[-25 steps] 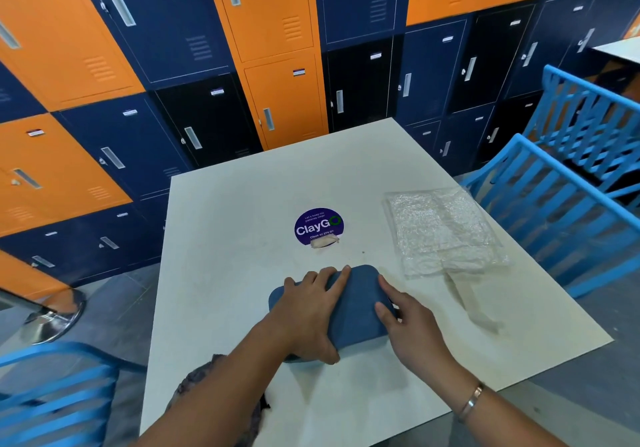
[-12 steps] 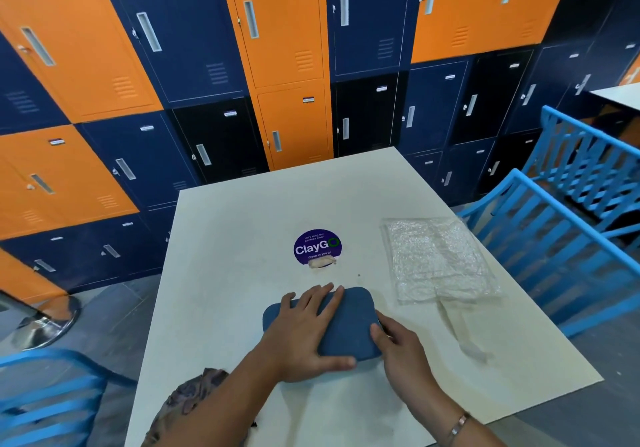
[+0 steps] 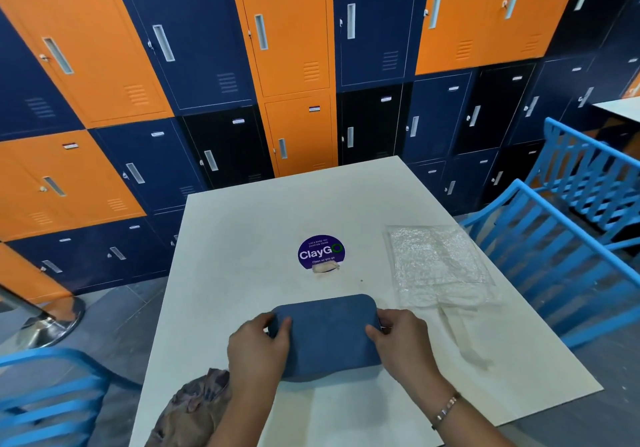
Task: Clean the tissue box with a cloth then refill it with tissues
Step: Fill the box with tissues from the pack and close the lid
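Observation:
A dark blue tissue box [image 3: 327, 337] with rounded corners lies on the white table [image 3: 242, 225], near the front edge. My left hand [image 3: 258, 346] grips its left end, thumb on top. At the opposite end my right hand [image 3: 403, 341] holds it the same way. A crumpled brownish patterned cloth [image 3: 192, 408] lies at the table's front left corner, partly under my left forearm. A clear plastic pack of tissues [image 3: 434, 265] rests on the right side of the table, apart from the box.
A round purple sticker [image 3: 321, 252] sits mid-table with a small scrap at its lower edge. Blue slatted chairs [image 3: 568, 256] stand to the right, and another chair [image 3: 45, 401] at the lower left. Orange, blue and black lockers [image 3: 298, 66] line the wall behind.
My left hand slid off the top of the box to its left end. My right hand shifted to the right end. The box now lies square to me, held at both ends.

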